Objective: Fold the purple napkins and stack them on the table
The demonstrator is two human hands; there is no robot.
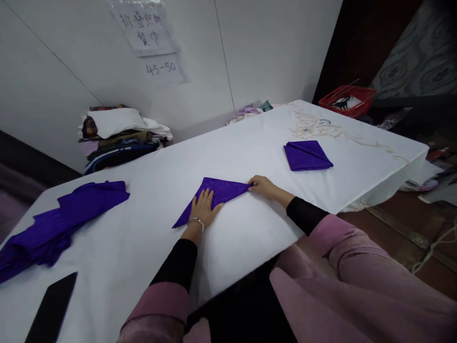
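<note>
A purple cloth napkin (225,189), folded into a triangle, lies on the white tablecloth in front of me. My left hand (204,209) rests flat on its left part, fingers stretched out, a bracelet at the wrist. At the napkin's right tip, my right hand (263,186) pinches the pointed corner between thumb and fingers. Farther right lies a second purple napkin (307,156), folded flat into a four-sided shape with a diagonal edge across it. To the left is a loose, crumpled heap of purple cloths (76,214).
A black flat slab (53,309) lies at the table's lower left. Piled folded clothes (123,136) stand behind the table's back left edge. Past the far right end sits a red basket (352,101). Handwritten paper signs (148,33) hang on the wall. The white tablecloth (150,247) covers the table.
</note>
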